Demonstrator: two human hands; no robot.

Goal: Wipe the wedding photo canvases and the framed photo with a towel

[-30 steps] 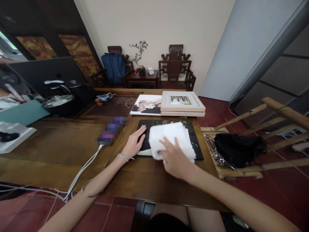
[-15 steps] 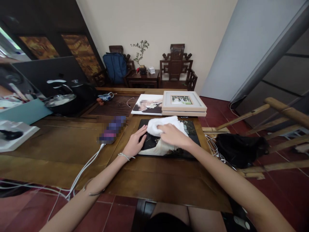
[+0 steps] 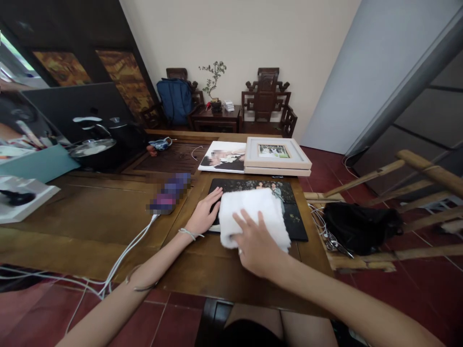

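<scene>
Left hand (image 3: 205,213), fingers extended and slightly apart, rests on the left edge of the photo panel (image 3: 297,222) at frame centre, likely bracing it on the desk (image 3: 213,279); right hand (image 3: 258,246), fingers spread, presses the white cloth (image 3: 249,198) onto it, presumably for wiping, grip unclear. Versus half a second ago: cloth lower, flatter, past the panel's near edge; two pictured figures uncovered, left hand unmoved.
</scene>
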